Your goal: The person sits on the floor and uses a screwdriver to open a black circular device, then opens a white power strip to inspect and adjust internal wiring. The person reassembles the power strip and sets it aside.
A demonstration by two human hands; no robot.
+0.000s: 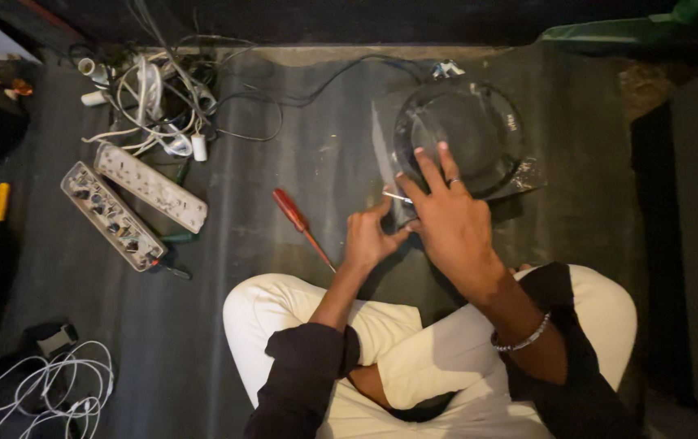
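Sitting cross-legged on the dark floor mat (300, 154), looking down. My right hand (450, 219) lies flat, fingers spread wide, pressing on the near edge of a round dark disc in a clear plastic wrap (467, 134), which sits at about 1 o'clock from my knees. It clamps nothing, just holds the disc down. My left hand (367, 236) is curled mostly closed, thumb and fingers pinched toward a thin pale metal piece (397, 197) at the disc's 8 o'clock edge; I can't tell if I actually grip it or only touch it.

A red-handled screwdriver (302, 226) lies loose on the mat at 9 o'clock from my left hand, near but apart. Further out at 10 o'clock are two white power strips (133, 203), one opened up, and beyond them a tangle of white and black cables (162, 102). Another white cable coil (48, 386) lies at 8 o'clock by my left knee.

Risks as I judge them: the plastic wrap looks slick, so the right palm could slide and the disc shift. The thin piece could slip out of the pinch or poke my fingers. Light is poor, so the small part is easy to lose on the dark mat.
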